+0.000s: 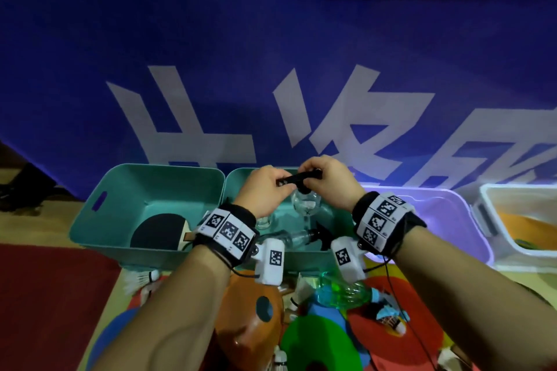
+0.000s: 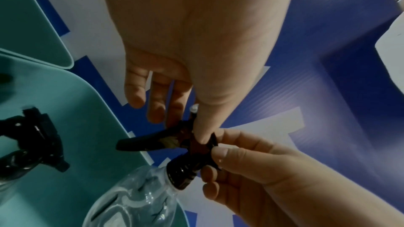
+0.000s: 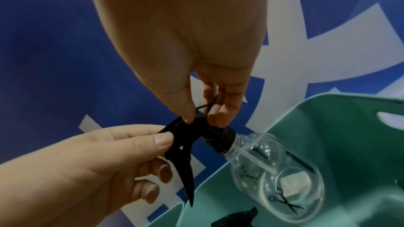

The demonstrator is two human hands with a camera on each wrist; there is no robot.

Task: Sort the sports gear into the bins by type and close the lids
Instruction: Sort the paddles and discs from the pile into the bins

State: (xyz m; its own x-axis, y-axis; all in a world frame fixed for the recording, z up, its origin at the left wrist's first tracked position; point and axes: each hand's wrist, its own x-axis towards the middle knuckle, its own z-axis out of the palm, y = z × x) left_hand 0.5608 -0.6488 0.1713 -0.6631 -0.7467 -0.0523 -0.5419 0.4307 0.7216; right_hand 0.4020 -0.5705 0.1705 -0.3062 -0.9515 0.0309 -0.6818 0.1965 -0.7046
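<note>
Both hands hold one clear spray bottle (image 1: pixel 306 205) by its black trigger head (image 1: pixel 298 179) above the middle teal bin (image 1: pixel 238 181). My left hand (image 1: pixel 280 183) pinches the head's left end between thumb and fingers. My right hand (image 1: pixel 315 175) pinches its right end. The bottle (image 2: pixel 135 196) hangs below the black head (image 2: pixel 186 167), neck up, over the bin. In the right wrist view my right hand (image 3: pixel 200 118) pinches the top of the head (image 3: pixel 186 141), and the left hand (image 3: pixel 140 144) grips it near the trigger. A second spray bottle (image 1: pixel 301 239) lies in that bin.
The left teal bin (image 1: pixel 90 214) holds a black table tennis paddle (image 1: pixel 159 232). A purple bin (image 1: pixel 437 211) and a white bin (image 1: pixel 512 199) stand to the right. Near me lie shuttlecocks (image 1: pixel 138 277), a green bottle (image 1: pixel 340 292), an orange-brown item (image 1: pixel 250 310) and coloured discs (image 1: pixel 316 340).
</note>
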